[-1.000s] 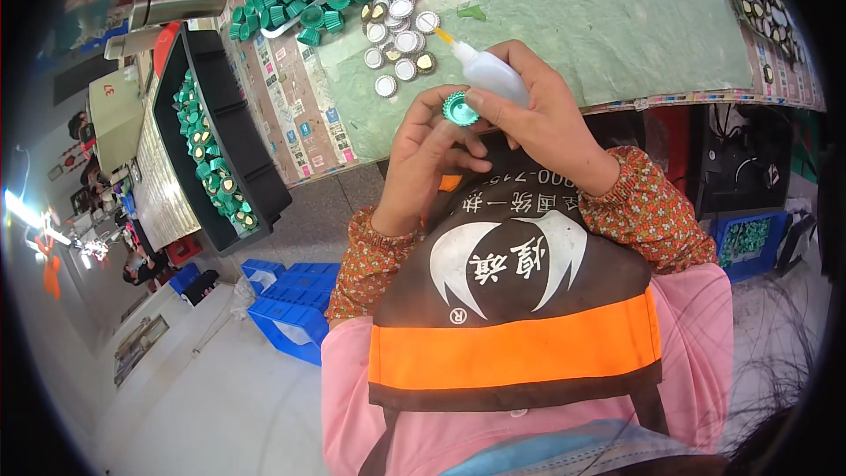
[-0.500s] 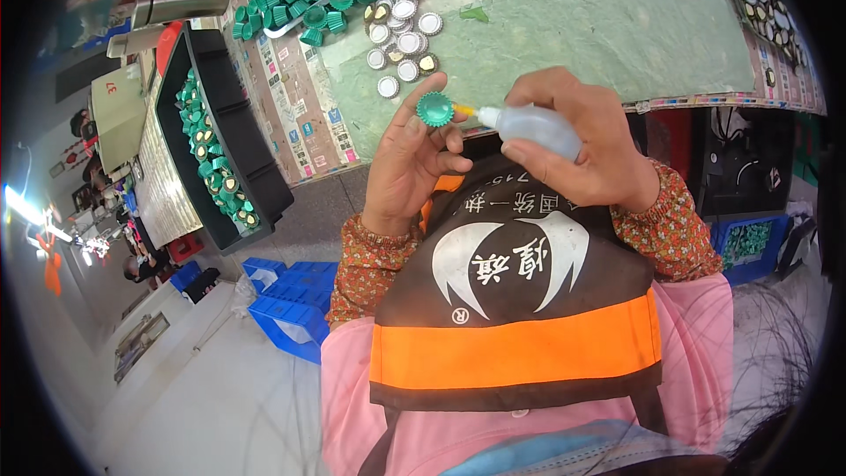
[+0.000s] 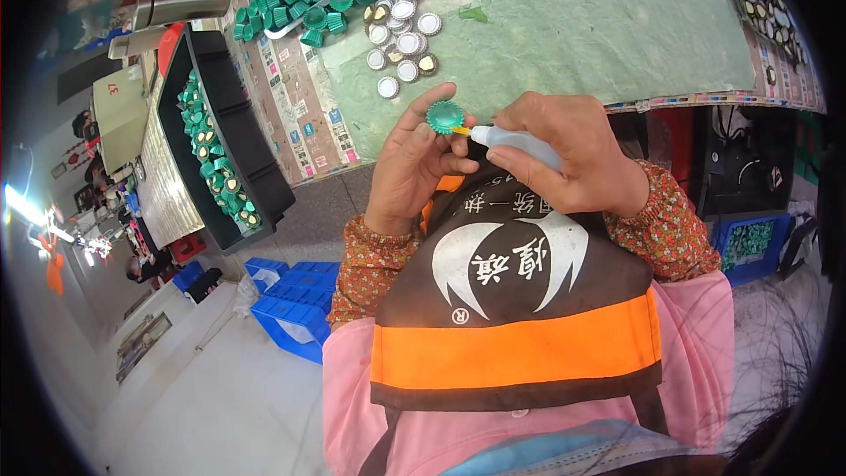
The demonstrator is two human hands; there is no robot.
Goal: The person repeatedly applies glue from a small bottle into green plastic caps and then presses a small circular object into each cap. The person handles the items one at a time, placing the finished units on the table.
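While hands pinch green cup and bottle, caps lie beyond, black bin left.

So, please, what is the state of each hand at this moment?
Left hand: closed, fingers pinching a green fluted cup.
Right hand: closed, holding a pale squeeze bottle.

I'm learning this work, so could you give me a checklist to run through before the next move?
1. Green fluted cup gripped: ok, in the left hand's fingers.
2. Squeeze bottle secure: ok, in the right hand.
3. Yellow nozzle at the cup: ok, by its near rim.
4. Liquid coming out: cannot tell, too small to see.
5. White round pieces nearby: ok, loose on the green sheet.
6. A hand free: not ok, both are occupied.
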